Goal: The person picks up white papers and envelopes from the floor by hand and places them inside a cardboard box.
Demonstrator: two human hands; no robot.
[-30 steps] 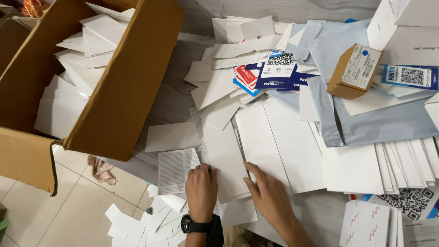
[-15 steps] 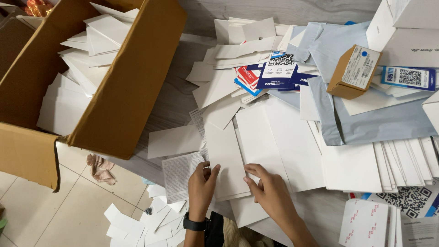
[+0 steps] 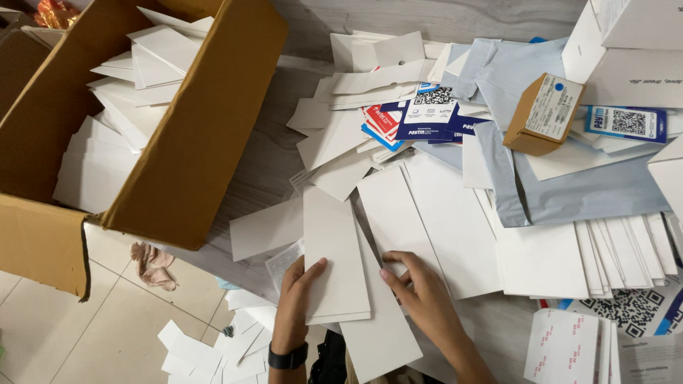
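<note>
While held at the table's near edge: small stack of white cards [image 3: 334, 256], left hand [image 3: 295, 302] with fingers flat and together along its side, right hand [image 3: 420, 288] with fingertips curled beside. Judged light, stiff, slippery; best gripped by long edges.

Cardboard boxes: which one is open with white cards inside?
The large brown box at left; the small labelled box at right is closed.

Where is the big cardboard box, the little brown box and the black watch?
Big cardboard box [image 3: 188, 149], head view, on its near brown side wall.
Little brown box [image 3: 544, 114], head view, on its white-labelled top face.
Black watch [image 3: 288, 358], head view, on the band around the left wrist.
</note>
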